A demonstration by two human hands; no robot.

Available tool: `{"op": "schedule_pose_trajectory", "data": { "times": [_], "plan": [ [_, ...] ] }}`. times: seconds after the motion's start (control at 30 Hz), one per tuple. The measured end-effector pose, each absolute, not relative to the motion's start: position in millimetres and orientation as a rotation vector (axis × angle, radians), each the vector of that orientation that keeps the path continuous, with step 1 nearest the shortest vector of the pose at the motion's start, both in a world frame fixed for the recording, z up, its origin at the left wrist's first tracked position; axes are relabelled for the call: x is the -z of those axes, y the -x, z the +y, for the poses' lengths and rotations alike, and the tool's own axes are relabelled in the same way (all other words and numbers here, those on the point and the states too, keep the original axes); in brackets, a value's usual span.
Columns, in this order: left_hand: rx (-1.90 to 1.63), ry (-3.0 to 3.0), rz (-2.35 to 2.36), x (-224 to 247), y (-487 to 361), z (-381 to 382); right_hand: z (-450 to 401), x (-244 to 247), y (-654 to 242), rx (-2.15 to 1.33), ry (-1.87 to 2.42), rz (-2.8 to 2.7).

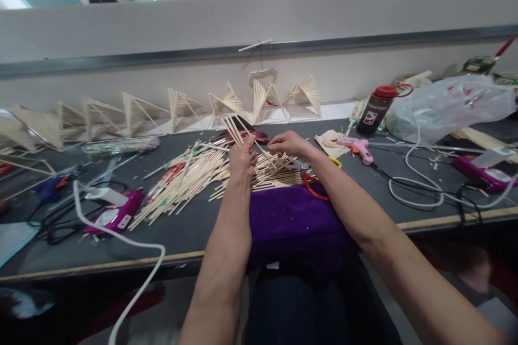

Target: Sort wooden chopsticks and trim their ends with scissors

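Observation:
Several thin wooden sticks (pixel 232 129) rise from my left hand (pixel 243 157), whose fingers are wrapped round them above the piled sticks. My right hand (pixel 289 144) is just to the right, its fingers pinched together at the upper end of a thin stick (pixel 263 149) that slants between the two hands. A loose pile of wooden sticks (pixel 194 175) spreads over the dark table to the left of my hands. More sticks (pixel 279 173) lie below my hands, along the far edge of a purple cloth (pixel 295 215).
Twisted stick models (pixel 182 108) line the wall. On the right are a pink glue gun (pixel 358 148), a dark bottle (pixel 374 110), a plastic bag (pixel 449 108) and white cables. Red-handled scissors (pixel 313 186) lie beside my right forearm. A magenta power strip (pixel 121 213) is at left.

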State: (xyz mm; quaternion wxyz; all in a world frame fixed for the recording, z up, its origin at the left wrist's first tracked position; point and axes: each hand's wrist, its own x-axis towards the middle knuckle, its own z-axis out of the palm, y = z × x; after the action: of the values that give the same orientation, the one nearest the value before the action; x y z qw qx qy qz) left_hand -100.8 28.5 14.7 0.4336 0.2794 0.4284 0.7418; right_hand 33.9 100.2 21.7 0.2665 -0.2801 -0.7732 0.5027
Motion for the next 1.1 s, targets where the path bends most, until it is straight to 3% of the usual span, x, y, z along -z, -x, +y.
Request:
{"op": "schedule_pose_trajectory", "data": {
  "times": [0.3,0.53,0.77,0.93,1.1],
  "plan": [
    [-1.673,-0.748,0.995,-13.7,95.5,26.7,85.7,-21.6,-23.8,-1.488,0.690,-2.121],
    [-1.716,-0.677,1.133,-4.9,97.0,35.1,84.0,-25.3,-25.3,-1.094,0.710,-2.326],
    [-1.925,-0.349,0.907,-11.3,110.6,35.3,84.7,-25.0,-25.7,-1.015,0.792,-2.158],
    [-2.040,-0.289,0.671,-18.8,120.9,29.5,83.8,-24.9,-20.4,-1.142,0.779,-1.887],
    [-1.808,-0.652,0.763,-28.4,99.3,18.9,80.4,-36.5,-25.7,-1.320,0.577,-1.967]
  ]
}}
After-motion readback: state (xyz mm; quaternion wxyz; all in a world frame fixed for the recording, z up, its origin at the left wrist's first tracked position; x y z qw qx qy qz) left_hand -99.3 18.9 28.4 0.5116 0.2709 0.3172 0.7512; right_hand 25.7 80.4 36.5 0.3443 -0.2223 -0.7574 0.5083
